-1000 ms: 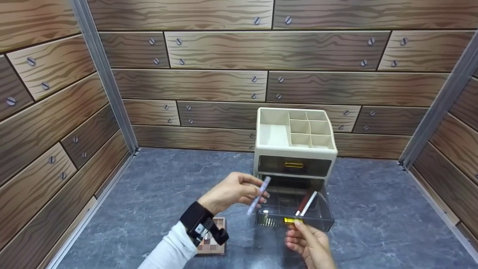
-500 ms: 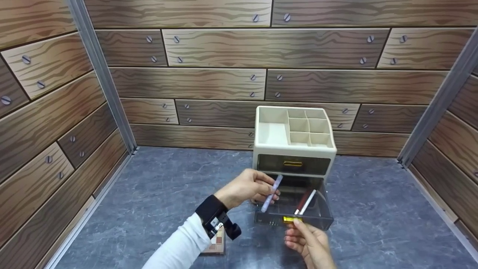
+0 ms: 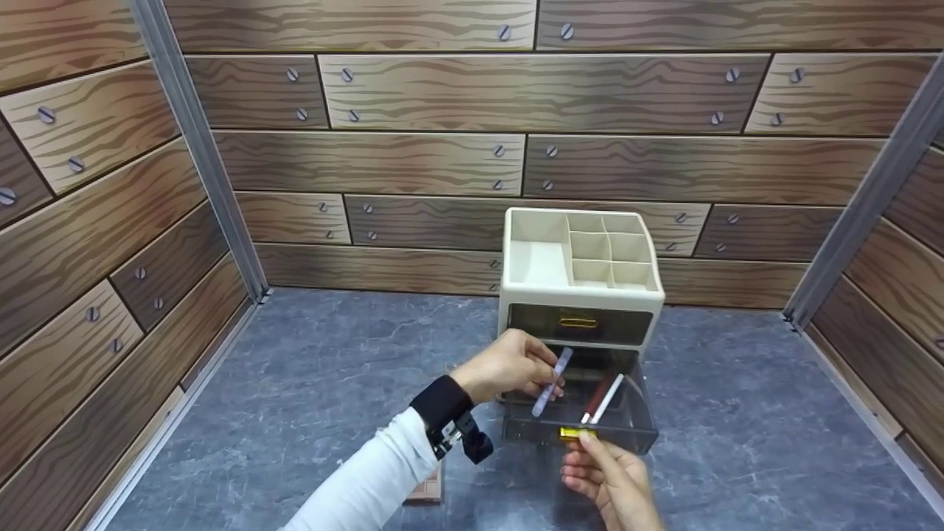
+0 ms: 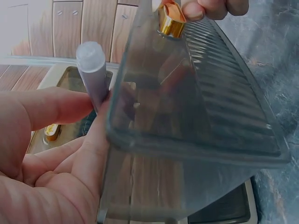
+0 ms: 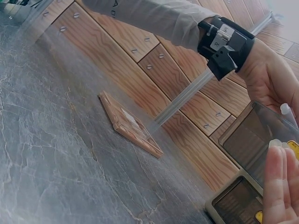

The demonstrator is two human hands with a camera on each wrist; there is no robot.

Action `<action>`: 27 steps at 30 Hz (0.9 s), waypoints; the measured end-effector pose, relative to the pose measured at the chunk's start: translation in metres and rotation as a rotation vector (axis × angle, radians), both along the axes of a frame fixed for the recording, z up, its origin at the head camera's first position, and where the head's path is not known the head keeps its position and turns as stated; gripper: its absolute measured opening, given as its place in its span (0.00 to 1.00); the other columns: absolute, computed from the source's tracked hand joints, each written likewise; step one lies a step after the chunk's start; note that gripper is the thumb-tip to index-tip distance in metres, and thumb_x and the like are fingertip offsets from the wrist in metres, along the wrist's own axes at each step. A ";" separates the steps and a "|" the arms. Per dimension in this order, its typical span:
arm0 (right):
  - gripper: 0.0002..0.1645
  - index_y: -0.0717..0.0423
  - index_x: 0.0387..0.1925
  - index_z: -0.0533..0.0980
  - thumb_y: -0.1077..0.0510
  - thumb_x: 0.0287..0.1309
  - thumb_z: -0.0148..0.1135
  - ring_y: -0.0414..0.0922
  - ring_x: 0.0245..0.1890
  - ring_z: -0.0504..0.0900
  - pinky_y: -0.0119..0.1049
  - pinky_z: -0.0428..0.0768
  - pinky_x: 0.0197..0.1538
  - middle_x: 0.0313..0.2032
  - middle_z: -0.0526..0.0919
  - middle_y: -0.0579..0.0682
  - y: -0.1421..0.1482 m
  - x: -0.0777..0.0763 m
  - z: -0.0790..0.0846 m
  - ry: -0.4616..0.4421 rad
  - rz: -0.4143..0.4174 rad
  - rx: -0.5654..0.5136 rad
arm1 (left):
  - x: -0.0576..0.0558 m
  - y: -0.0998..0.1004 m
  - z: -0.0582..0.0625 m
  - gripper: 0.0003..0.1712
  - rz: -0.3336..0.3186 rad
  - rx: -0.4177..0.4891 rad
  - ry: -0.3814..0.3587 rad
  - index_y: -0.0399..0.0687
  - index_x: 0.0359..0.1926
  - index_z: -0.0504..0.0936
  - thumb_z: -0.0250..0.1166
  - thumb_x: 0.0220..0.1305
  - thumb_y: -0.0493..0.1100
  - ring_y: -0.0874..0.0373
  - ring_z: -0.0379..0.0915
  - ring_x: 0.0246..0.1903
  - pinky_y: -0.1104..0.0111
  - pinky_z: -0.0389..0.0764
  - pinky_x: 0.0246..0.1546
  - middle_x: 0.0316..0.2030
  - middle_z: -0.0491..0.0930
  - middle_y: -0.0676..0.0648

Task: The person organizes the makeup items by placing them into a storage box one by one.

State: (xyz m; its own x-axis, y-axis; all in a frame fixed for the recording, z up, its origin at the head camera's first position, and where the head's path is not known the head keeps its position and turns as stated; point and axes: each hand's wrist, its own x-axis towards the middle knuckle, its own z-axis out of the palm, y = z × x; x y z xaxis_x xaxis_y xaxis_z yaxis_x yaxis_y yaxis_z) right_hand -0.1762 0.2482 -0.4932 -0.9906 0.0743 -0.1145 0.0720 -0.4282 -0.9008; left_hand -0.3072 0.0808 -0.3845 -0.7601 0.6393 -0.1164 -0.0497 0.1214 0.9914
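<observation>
In the head view my left hand (image 3: 509, 366) pinches a slim pale lilac pen-like stick (image 3: 552, 383) over the left side of a pulled-out smoky clear drawer (image 3: 532, 432). The left wrist view shows the translucent end of the stick (image 4: 92, 63) between thumb and fingers, beside the drawer wall. My right hand (image 3: 616, 476) grips the drawer's gold handle (image 3: 575, 434). Inside the drawer, a dark red stick (image 3: 599, 396) and a white stick (image 3: 609, 399) lie slanted side by side on the right. What kind they are cannot be told.
The cream organizer (image 3: 586, 296) has a compartmented top and a closed upper drawer (image 3: 546, 324). A brown makeup palette (image 3: 425, 492) lies on the grey marbled table, partly hidden by the left sleeve. Wood-patterned walls (image 3: 413, 169) enclose the back and sides.
My left hand has moved right with the lilac stick, from the drawer's left edge to over its inside. The right hand stays on the handle. The sleeve now covers more of the palette.
</observation>
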 end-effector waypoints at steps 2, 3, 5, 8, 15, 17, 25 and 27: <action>0.18 0.55 0.34 0.85 0.59 0.78 0.52 0.38 0.29 0.88 0.30 0.89 0.38 0.28 0.87 0.46 0.000 0.001 0.000 -0.006 -0.003 0.004 | 0.001 0.003 0.000 0.12 0.008 -0.008 0.009 0.22 0.49 0.81 0.65 0.65 0.23 0.43 0.89 0.37 0.61 0.91 0.40 0.41 0.86 0.25; 0.18 0.56 0.34 0.84 0.58 0.78 0.52 0.38 0.29 0.88 0.30 0.89 0.38 0.28 0.87 0.46 0.000 0.001 0.000 -0.010 -0.005 0.007 | 0.001 0.004 0.000 0.12 0.012 -0.017 0.019 0.22 0.49 0.81 0.65 0.65 0.23 0.42 0.89 0.37 0.62 0.91 0.40 0.41 0.86 0.25; 0.17 0.56 0.34 0.84 0.58 0.78 0.52 0.38 0.29 0.88 0.30 0.89 0.38 0.28 0.86 0.46 0.000 0.001 0.001 -0.024 -0.012 0.010 | 0.001 0.008 0.001 0.13 0.022 -0.039 0.038 0.22 0.50 0.81 0.65 0.65 0.23 0.41 0.89 0.38 0.63 0.91 0.39 0.42 0.86 0.26; 0.17 0.57 0.34 0.84 0.58 0.78 0.52 0.39 0.28 0.87 0.31 0.90 0.38 0.28 0.86 0.47 0.000 0.000 0.002 -0.042 -0.027 0.009 | 0.000 0.013 0.003 0.14 0.034 -0.078 0.074 0.21 0.51 0.80 0.65 0.65 0.24 0.43 0.89 0.36 0.64 0.91 0.37 0.39 0.87 0.30; 0.17 0.57 0.34 0.84 0.59 0.78 0.52 0.38 0.28 0.87 0.31 0.89 0.38 0.27 0.86 0.46 0.000 0.000 0.002 -0.027 -0.022 0.001 | 0.001 0.023 0.001 0.14 0.057 -0.133 0.170 0.22 0.49 0.82 0.67 0.61 0.23 0.47 0.90 0.32 0.65 0.91 0.34 0.34 0.88 0.36; 0.17 0.57 0.34 0.84 0.59 0.78 0.52 0.38 0.28 0.87 0.31 0.89 0.38 0.28 0.86 0.46 -0.001 0.000 0.001 -0.020 -0.017 -0.003 | 0.001 0.025 -0.001 0.14 0.059 -0.149 0.183 0.22 0.49 0.82 0.67 0.61 0.23 0.48 0.89 0.32 0.66 0.91 0.34 0.34 0.88 0.37; 0.18 0.56 0.35 0.84 0.59 0.78 0.51 0.38 0.28 0.87 0.30 0.89 0.38 0.28 0.86 0.46 -0.001 0.001 0.000 0.000 0.002 -0.010 | 0.004 0.028 -0.002 0.16 0.117 -0.217 0.218 0.24 0.50 0.82 0.71 0.62 0.29 0.48 0.90 0.33 0.67 0.90 0.35 0.38 0.87 0.39; 0.17 0.57 0.35 0.83 0.59 0.79 0.51 0.38 0.28 0.87 0.31 0.89 0.39 0.28 0.86 0.46 0.000 0.001 0.001 -0.003 0.000 -0.007 | 0.004 0.028 -0.001 0.16 0.127 -0.214 0.219 0.24 0.50 0.82 0.71 0.63 0.30 0.46 0.90 0.34 0.68 0.90 0.35 0.38 0.88 0.38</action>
